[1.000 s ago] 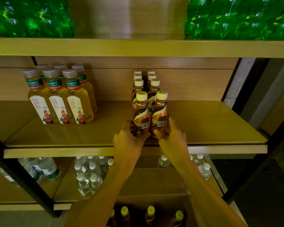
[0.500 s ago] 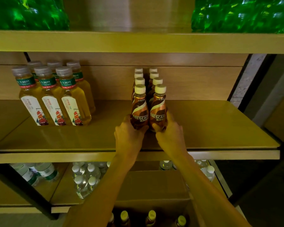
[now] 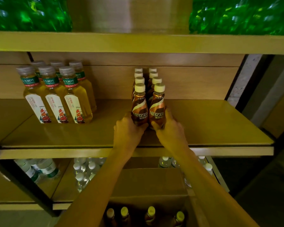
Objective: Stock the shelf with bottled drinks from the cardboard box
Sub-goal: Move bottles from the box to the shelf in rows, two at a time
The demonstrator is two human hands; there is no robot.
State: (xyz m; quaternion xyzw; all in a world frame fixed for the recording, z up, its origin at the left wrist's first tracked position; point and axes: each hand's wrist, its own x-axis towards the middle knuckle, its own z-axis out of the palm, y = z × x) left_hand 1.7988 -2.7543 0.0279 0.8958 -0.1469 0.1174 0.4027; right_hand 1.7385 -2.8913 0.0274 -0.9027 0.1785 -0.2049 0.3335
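Note:
Two rows of brown Nescafe coffee bottles with cream caps stand in the middle of the middle shelf (image 3: 211,128). My left hand (image 3: 127,128) grips the base of the front left coffee bottle (image 3: 139,105). My right hand (image 3: 170,128) grips the base of the front right coffee bottle (image 3: 157,107). Both bottles stand upright, touching each other and the rows behind them. At the bottom of the view the open cardboard box (image 3: 147,182) holds several more yellow-capped coffee bottles (image 3: 151,215).
Several yellow tea bottles (image 3: 56,97) stand at the shelf's left. Green bottle packs (image 3: 241,13) sit on the top shelf. Water bottles (image 3: 82,174) fill the lower shelf. A black frame post (image 3: 246,79) bounds the right side.
Both hands have pushed the two front bottles a little further back on the shelf, against the rows behind. The camera has shifted slightly.

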